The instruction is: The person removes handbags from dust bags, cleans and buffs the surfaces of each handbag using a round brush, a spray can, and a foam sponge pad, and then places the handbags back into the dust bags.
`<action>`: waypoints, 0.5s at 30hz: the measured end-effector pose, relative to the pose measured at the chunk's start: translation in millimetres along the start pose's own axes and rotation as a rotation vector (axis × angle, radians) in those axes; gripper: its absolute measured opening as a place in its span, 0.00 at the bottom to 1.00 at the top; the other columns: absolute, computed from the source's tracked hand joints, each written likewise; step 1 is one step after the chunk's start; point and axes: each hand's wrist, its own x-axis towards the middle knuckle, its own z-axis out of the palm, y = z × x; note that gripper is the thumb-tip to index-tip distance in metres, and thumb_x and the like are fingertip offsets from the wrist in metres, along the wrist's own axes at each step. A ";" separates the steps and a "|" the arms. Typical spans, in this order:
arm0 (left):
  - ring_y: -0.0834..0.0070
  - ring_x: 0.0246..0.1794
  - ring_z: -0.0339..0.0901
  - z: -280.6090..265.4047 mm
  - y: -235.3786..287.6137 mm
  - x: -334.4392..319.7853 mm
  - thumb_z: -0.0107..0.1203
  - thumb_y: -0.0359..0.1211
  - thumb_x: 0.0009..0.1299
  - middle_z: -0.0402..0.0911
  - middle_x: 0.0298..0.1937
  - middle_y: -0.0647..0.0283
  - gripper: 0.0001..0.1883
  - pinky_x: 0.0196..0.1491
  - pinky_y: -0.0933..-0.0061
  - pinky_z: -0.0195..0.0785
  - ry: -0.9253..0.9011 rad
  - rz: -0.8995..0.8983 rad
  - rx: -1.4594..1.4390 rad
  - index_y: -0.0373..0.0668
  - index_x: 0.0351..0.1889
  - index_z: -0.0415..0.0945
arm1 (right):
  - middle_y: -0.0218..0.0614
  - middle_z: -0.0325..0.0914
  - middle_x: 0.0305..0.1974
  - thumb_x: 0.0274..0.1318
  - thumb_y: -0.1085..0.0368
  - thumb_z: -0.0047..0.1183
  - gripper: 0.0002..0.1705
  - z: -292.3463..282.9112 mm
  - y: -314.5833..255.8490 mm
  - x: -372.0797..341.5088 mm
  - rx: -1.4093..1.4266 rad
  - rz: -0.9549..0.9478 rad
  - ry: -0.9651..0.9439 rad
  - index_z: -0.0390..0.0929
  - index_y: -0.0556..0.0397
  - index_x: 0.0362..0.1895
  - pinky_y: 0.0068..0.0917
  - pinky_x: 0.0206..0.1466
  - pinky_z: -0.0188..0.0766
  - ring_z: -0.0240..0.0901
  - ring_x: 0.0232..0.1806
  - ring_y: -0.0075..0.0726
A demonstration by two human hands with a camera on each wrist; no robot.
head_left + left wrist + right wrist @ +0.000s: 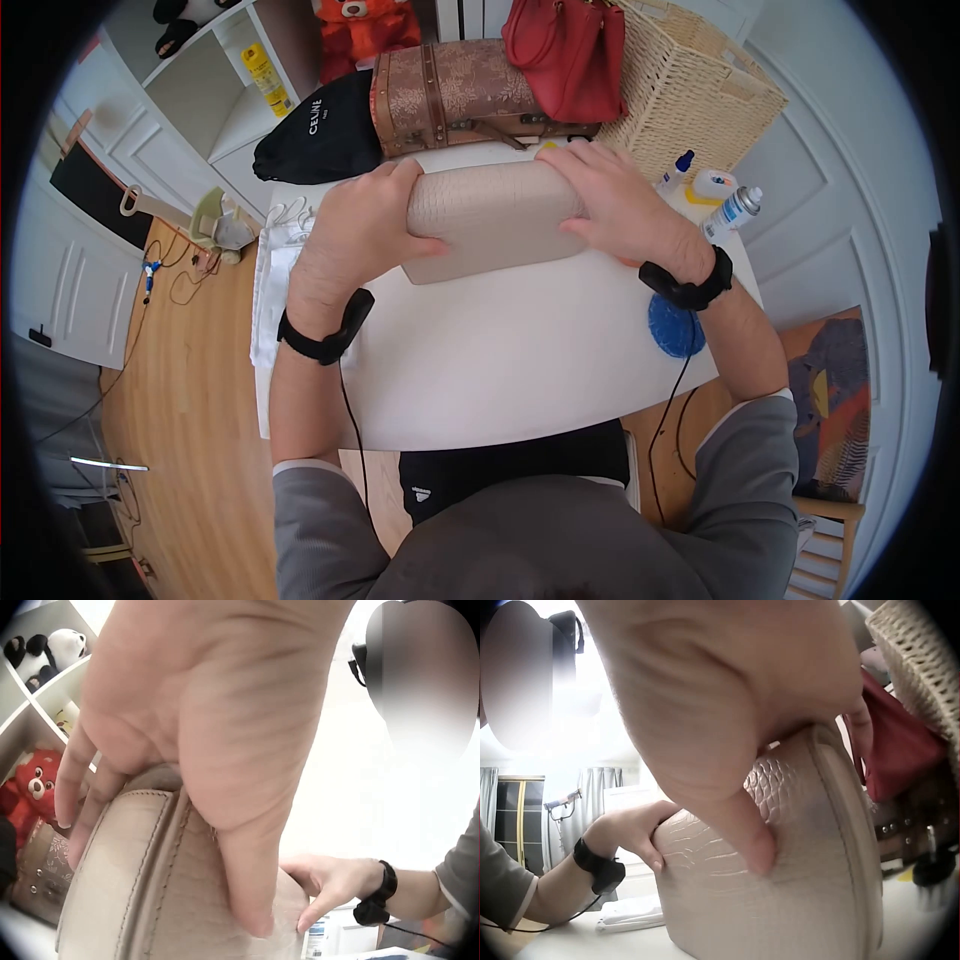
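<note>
A beige bag (495, 215) with a crocodile-like texture is held above the white table by both hands. The left hand (365, 225) grips its left end, thumb on the near face and fingers over the far side. At its right end the right hand (620, 200) grips in the same way. Stitched seams run along the bag's edge (142, 877) in the left wrist view, beside the left hand (202, 712). In the right wrist view, the thumb of the right hand (727, 712) presses the textured face (772, 900).
Behind the bag stand a brown patterned case (455, 90), a black pouch (325, 135), a red handbag (570, 50) and a wicker basket (690, 90). Bottles and a spray can (735, 212) are at the right, a blue round item (675, 325) nearer. White cloth (275, 290) lies left on the table (470, 370).
</note>
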 end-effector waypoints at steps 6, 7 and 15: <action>0.48 0.45 0.87 -2.2 12.3 7.6 0.81 0.44 0.47 0.88 0.42 0.49 0.36 0.50 0.54 0.79 -0.065 -0.086 0.042 0.39 0.51 0.79 | 0.49 0.85 0.44 0.29 0.54 0.82 0.43 -5.5 -7.3 42.9 -0.029 0.093 -0.242 0.76 0.56 0.53 0.45 0.59 0.79 0.83 0.52 0.59; 0.49 0.45 0.87 -3.3 14.4 13.8 0.81 0.45 0.46 0.88 0.42 0.49 0.35 0.50 0.54 0.79 -0.095 -0.084 0.140 0.38 0.50 0.80 | 0.49 0.85 0.44 0.29 0.54 0.82 0.43 -5.3 -5.9 46.2 -0.019 0.096 -0.242 0.76 0.56 0.53 0.45 0.59 0.79 0.83 0.52 0.59; 0.50 0.46 0.87 11.5 2.6 54.4 0.79 0.49 0.45 0.89 0.39 0.50 0.36 0.53 0.55 0.80 -0.168 0.043 0.154 0.39 0.49 0.84 | 0.48 0.87 0.38 0.30 0.47 0.75 0.34 7.4 3.3 44.7 -0.021 0.117 -0.131 0.81 0.54 0.41 0.49 0.48 0.82 0.86 0.43 0.58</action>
